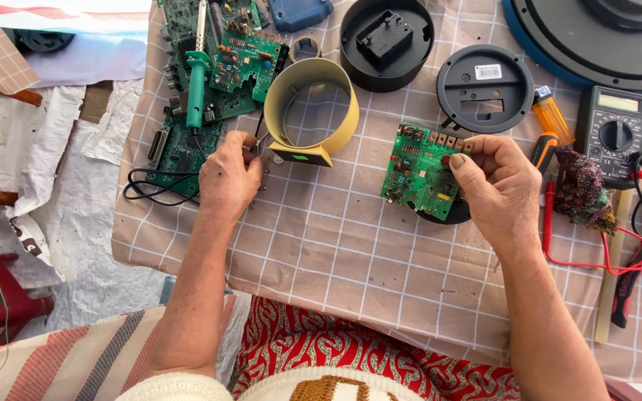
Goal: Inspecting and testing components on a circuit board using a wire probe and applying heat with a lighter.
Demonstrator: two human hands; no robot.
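- Nearest us, red patterned cloth (351, 349) and a striped fabric (83, 364) lie below the table edge.
- Checked tablecloth (336, 245) covers the work surface; crumpled white sheeting (76, 215) lies off to our left.
- Our left hand (228, 178) is curled, fingers pinching a small metal tool (261, 148) beside the yellow ring (313, 111).
- Our right hand (495, 186) grips the green circuit board (419, 171) at its right edge, tilted above a black round part (440, 214).
- A multimeter (614, 130) sits farther right.

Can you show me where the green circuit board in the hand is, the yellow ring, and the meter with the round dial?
green circuit board (417, 171): head view, middle of its top face.
yellow ring (345, 126): head view, right side of the band.
meter (616, 134): head view, on the round dial.
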